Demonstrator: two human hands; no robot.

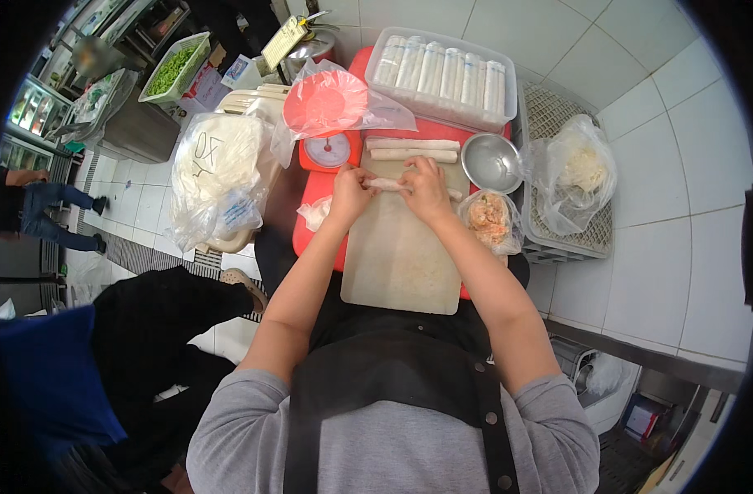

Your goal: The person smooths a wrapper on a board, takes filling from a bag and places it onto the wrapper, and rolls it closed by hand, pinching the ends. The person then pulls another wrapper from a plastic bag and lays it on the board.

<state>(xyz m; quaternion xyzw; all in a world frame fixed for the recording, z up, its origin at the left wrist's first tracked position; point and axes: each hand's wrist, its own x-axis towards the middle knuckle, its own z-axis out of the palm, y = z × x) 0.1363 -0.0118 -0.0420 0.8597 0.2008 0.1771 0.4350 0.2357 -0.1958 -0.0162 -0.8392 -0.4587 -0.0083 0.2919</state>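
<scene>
A short whitish roll (386,184) lies across the far part of a pale cutting board (401,259). At its left end the fingers of my left hand (353,190) pinch it. My right hand (427,188) curls over its other end, partly hiding it. Beyond it rest two long white rolls (413,150), side by side. To the right of my right hand, an open plastic bag holds an orange-pink minced filling (489,219). A steel bowl (491,163) stands behind that bag. Crumpled thin white sheets (315,213) lie left of my left wrist.
A plastic tub (441,102) of wrapped rolls stands at the back, beside an orange dial scale (327,148) with a bag-lined pan. On crates at right sits a bag of pale shreds (580,170). A large wrapped white pack (219,154) is at left. Other people stand nearby.
</scene>
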